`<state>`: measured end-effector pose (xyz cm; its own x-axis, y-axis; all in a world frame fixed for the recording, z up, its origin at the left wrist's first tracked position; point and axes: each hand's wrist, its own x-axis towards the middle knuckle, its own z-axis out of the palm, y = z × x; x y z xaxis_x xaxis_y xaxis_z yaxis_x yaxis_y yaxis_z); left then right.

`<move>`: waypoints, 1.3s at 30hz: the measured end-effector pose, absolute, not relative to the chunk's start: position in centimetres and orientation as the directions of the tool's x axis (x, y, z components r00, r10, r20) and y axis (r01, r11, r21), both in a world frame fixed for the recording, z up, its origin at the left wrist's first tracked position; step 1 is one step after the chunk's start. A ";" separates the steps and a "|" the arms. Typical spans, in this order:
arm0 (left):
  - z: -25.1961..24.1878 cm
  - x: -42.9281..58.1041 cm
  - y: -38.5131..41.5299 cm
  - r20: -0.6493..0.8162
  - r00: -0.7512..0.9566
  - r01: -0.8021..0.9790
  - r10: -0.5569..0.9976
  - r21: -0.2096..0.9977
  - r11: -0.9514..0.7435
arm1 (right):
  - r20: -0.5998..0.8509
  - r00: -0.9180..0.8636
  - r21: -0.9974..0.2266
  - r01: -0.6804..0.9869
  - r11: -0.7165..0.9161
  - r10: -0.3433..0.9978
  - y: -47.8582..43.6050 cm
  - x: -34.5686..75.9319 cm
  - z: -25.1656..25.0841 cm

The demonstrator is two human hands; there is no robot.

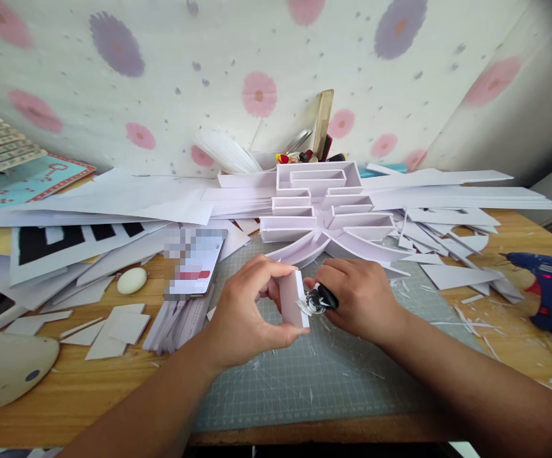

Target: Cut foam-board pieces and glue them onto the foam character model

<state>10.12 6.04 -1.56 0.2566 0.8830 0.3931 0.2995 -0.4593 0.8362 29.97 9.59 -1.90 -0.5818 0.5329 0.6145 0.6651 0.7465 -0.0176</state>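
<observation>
My left hand (247, 308) grips a small white foam-board piece (294, 299) upright between thumb and fingers, its narrow edge turned to the right. My right hand (357, 296) is wrapped round a black-handled tool (328, 297), whose shiny head is at that edge with white shavings around it; its exact kind is hard to make out. Both hands are above the grey-green cutting mat (276, 397). Behind them stands a white foam-board character (321, 216) built of thin walls, with hollow compartments and two curved legs.
A blue glue gun (550, 289) stands at the right. To the left lie a phone (204, 261), a white egg-shaped object (131, 280), foam-board offcuts (118, 331) and stacked sheets (128, 197). White strips (452, 197) and scraps cover the back right. A tool holder is partly hidden behind the character.
</observation>
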 end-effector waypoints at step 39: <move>-1.2 10.4 6.0 0.334 0.311 0.310 0.890 0.849 -0.427 | 0.591 -0.538 -0.057 0.715 0.697 0.601 9.9 29.9 -2.2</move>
